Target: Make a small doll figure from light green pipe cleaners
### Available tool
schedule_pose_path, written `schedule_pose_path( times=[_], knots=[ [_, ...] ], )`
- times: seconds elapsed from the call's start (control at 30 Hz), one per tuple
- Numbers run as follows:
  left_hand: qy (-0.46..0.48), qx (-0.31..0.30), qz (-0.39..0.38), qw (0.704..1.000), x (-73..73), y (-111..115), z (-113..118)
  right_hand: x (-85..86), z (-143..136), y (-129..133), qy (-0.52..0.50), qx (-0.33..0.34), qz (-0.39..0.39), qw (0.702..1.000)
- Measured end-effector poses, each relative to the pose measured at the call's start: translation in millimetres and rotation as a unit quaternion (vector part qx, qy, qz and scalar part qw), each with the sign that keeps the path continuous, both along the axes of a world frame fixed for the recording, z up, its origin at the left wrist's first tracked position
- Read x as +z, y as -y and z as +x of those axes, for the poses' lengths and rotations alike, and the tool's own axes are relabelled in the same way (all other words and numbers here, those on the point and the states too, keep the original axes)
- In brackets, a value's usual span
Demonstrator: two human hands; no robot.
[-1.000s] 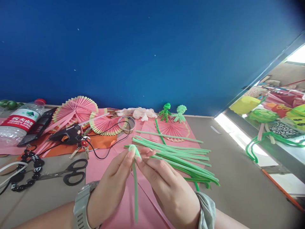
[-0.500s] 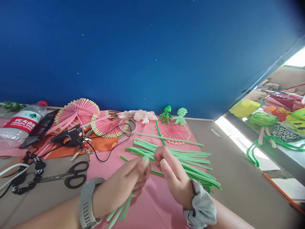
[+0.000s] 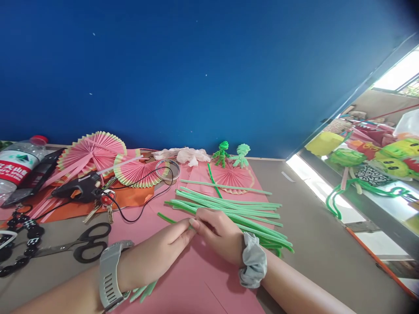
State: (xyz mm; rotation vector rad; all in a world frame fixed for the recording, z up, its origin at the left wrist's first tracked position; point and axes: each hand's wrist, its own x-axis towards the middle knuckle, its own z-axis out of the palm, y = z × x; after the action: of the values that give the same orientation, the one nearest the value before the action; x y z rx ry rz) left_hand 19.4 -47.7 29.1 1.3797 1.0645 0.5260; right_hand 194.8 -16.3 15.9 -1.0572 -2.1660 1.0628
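Note:
Above the pink paper [image 3: 183, 279], my left hand [image 3: 160, 248] is closed around a small bundle of light green pipe cleaners [image 3: 144, 291]. Their loose ends poke out below that wrist. My right hand [image 3: 218, 233] meets it at the fingertips, its fingers curled and thumb pressed at the bundle's upper end. Most of that end is hidden by my fingers. Just behind my hands lie several loose green pipe cleaners [image 3: 229, 209] in light and darker shades. Farther back stand a dark green pipe-cleaner figure [image 3: 222, 155] and a light green one [image 3: 241, 156].
On the left are scissors [image 3: 88, 242], a black beaded string [image 3: 32, 242], keys [image 3: 110, 213], a black glue gun [image 3: 80, 187] and a plastic bottle [image 3: 19, 163]. Folded pink paper fans [image 3: 93, 152] and a tape roll [image 3: 173, 170] lie behind. A blue panel [image 3: 203, 78] rises at the back.
My right hand has moved left and come together with my left hand, closing the gap at the bundle's upper end. The view has shifted slightly right.

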Motion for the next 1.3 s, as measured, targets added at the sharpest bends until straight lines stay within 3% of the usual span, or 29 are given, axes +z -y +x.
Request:
schedule_pose_path(
  times=[0.13,0.37,0.63,0.8,1.0,1.13,1.3],
  knots=[
    [-0.025,-0.006,-0.002,1.0,-5.7,-1,2,-6.9,-4,1,0.011,0.0,-0.009,1.0],
    [-0.018,-0.003,0.009,1.0,-25.5,-5,10,-25.5,-10,5,-0.019,-0.069,-0.013,0.997],
    [0.022,0.044,-0.014,0.999,-22.7,0,14,-15.7,-3,1,-0.041,-0.058,-0.005,0.997],
    [0.067,0.006,-0.032,0.997,-24.6,1,16,-20.4,-4,-1,-0.048,-0.049,-0.021,0.997],
    [0.157,-0.004,-0.026,0.987,-28.1,0,18,-23.7,-3,7,-0.109,-0.138,-0.017,0.984],
    [0.191,-0.012,-0.068,0.979,-31.2,1,19,-24.0,-1,13,-0.097,-0.102,0.017,0.99],
    [0.222,-0.039,-0.174,0.959,-37.8,2,19,-28.4,-2,13,-0.135,-0.202,0.02,0.97]
  ],
)
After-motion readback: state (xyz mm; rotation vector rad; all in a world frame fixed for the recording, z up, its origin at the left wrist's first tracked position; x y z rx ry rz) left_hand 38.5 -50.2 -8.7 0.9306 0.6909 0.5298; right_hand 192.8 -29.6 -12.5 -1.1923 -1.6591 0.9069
